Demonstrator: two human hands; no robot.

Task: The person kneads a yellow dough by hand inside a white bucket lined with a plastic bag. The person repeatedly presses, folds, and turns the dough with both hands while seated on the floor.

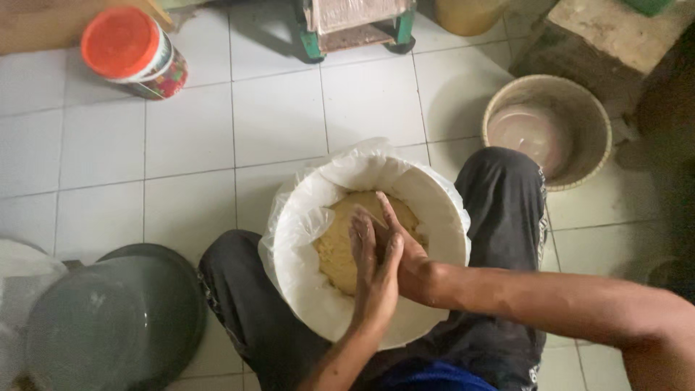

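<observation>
A white bucket (pixel 441 203) lined with clear plastic rests between my knees and holds a yellowish crumbly mass (pixel 334 250). My left hand (pixel 371 271) lies flat, fingers together, pressing down on the mass. My right hand (pixel 400 242) reaches in from the right and lies partly under the left, fingers stretched over the mass toward the far side. Neither hand grips anything that I can see.
A dark round lid or pan (pixel 116 318) lies on the tiled floor (pixel 188 137) at lower left. A clear jar with an orange lid (pixel 134 51) stands at upper left. A woven basket (pixel 550 130) holding a pale bowl sits at right, next to a stone block (pixel 615 36).
</observation>
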